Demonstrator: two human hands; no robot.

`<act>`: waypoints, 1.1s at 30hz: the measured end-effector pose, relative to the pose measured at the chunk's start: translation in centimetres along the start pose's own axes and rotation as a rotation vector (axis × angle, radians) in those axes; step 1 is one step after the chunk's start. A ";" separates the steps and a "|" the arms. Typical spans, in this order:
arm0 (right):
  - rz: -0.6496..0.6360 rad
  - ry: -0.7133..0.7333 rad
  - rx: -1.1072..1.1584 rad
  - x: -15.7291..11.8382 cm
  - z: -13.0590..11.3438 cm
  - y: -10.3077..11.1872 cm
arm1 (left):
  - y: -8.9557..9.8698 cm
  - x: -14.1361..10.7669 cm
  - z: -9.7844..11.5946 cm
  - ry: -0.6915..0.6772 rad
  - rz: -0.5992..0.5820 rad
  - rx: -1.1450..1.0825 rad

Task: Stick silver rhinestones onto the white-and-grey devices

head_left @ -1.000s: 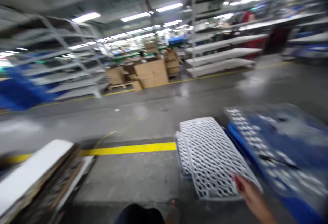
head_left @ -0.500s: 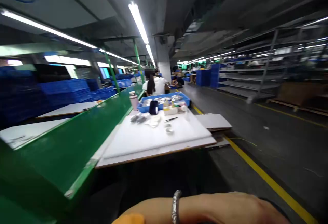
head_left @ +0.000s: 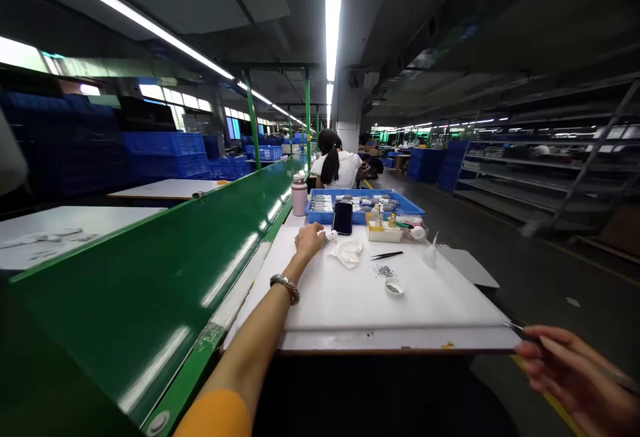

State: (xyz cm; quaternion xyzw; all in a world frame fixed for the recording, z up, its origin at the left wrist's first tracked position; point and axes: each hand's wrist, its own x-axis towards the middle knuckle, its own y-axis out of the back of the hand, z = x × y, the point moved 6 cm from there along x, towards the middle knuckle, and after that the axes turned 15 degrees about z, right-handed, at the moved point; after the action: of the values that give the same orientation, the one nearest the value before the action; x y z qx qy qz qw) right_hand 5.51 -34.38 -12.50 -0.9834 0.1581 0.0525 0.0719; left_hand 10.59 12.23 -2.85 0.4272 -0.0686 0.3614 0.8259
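Observation:
My left hand (head_left: pixel 310 240) reaches onto the white work surface (head_left: pixel 330 304), its fingers bent down against a small white-and-grey part (head_left: pixel 330 236); the hand hides much of that part. At the lower right, off the table's edge, my right hand (head_left: pixel 580 367) is closed on a thin dark tool (head_left: pixel 520 332) with a narrow metal tip, its exact kind unclear. Between the hands lie a crumpled white cloth (head_left: pixel 347 252), black tweezers (head_left: pixel 387 255), a scatter of tiny metal pieces (head_left: pixel 384 270) and a small round white dish (head_left: pixel 395 287) holding more of them.
A blue tray (head_left: pixel 415 209) of grey-and-white parts stands behind a phone (head_left: pixel 343 218), a pink flask (head_left: pixel 299 196), a box of small supplies (head_left: pixel 384 234) and a white nozzle bottle (head_left: pixel 430 254). A green conveyor side (head_left: pixel 150 290) borders the left. A person (head_left: pixel 345 167) sits ahead.
My left arm has swung from across the bottom of the view out over the table to the parts. My right hand with its tool has come into view. The view has turned left.

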 end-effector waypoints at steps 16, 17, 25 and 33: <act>0.090 0.460 0.090 8.9 -6.4 -10.0 | -2.1 -5.1 2.0 0.223 -0.220 -0.651; -0.020 0.453 0.062 8.3 -7.0 -11.3 | -1.7 -7.0 3.4 0.237 -0.237 -0.755; -0.787 0.252 -0.192 -3.6 -1.8 -16.1 | -2.4 -16.7 10.1 0.418 -0.259 -1.155; -0.911 0.309 -0.231 -3.0 -5.0 -19.0 | -3.0 -25.3 7.5 1.071 -0.084 -1.419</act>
State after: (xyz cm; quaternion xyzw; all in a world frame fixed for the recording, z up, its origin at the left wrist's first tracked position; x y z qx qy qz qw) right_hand 9.16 -16.36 -4.87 -0.9504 -0.2860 -0.1135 -0.0462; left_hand -4.46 -8.17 -10.85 -0.4094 0.1347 0.3543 0.8299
